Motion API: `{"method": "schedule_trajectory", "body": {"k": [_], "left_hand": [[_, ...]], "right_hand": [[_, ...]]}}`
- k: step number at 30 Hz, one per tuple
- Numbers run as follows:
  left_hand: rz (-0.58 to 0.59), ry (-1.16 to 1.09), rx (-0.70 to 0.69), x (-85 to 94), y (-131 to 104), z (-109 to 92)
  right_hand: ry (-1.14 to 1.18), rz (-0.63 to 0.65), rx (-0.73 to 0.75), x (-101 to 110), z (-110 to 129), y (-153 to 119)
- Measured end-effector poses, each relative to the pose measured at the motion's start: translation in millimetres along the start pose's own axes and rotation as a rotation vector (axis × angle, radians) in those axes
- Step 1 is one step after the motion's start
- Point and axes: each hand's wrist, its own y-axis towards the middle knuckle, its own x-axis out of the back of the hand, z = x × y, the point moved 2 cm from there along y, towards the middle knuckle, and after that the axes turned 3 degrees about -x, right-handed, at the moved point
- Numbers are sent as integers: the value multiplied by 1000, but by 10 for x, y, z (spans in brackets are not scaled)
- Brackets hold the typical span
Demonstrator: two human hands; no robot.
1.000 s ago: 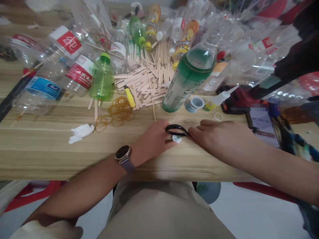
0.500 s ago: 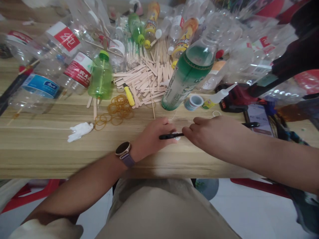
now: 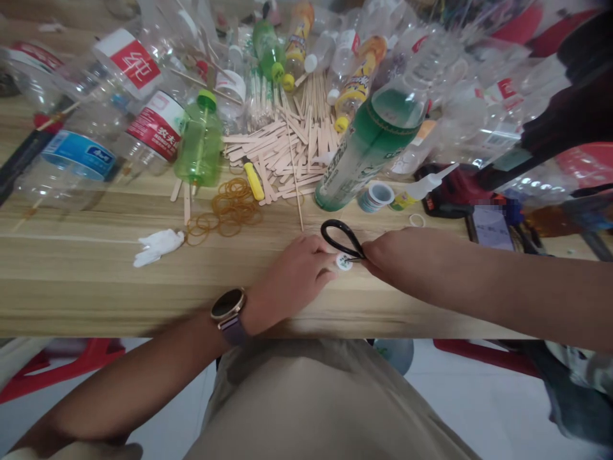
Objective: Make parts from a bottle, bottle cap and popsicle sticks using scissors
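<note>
My left hand (image 3: 292,275), with a watch (image 3: 228,305) on its wrist, pinches a small white bottle cap (image 3: 343,262) against the tabletop, its printed top facing up. My right hand (image 3: 395,259) is closed around what look like black-handled scissors (image 3: 341,223). One looped handle sticks out on the left of that fist, above the cap. A thin metal part of the tool reaches the cap's top; the rest is hidden in my fist. Just behind my hands, a thin wooden skewer (image 3: 295,182) and a tall green-labelled bottle (image 3: 368,144) lie or stand close.
Wooden sticks (image 3: 272,150), rubber bands (image 3: 234,207), a yellow-handled tool (image 3: 253,179) and a white glove (image 3: 158,246) lie leftward. Rightward are a small cup (image 3: 377,197), a glue bottle (image 3: 416,191) and a phone (image 3: 490,227). Plastic bottles (image 3: 158,124) crowd the back.
My right hand has turned the black tool, so its handle, formerly seen edge-on, now shows as a raised loop. The cap is more visible. The whole view has shifted slightly.
</note>
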Motion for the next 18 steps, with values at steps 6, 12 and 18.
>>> {"method": "schedule_trajectory", "body": {"k": [6,12,18], "left_hand": [[83,179,-50,-23,-58,-190],[68,373,-102,-190,-94,-263],[54,399,-69,-261,-128,-291]], "right_hand": [[-63,-20,70,196,70,-74],[-129,18,71,299,157,-99],[-167,49,155,437,184,-96]]}}
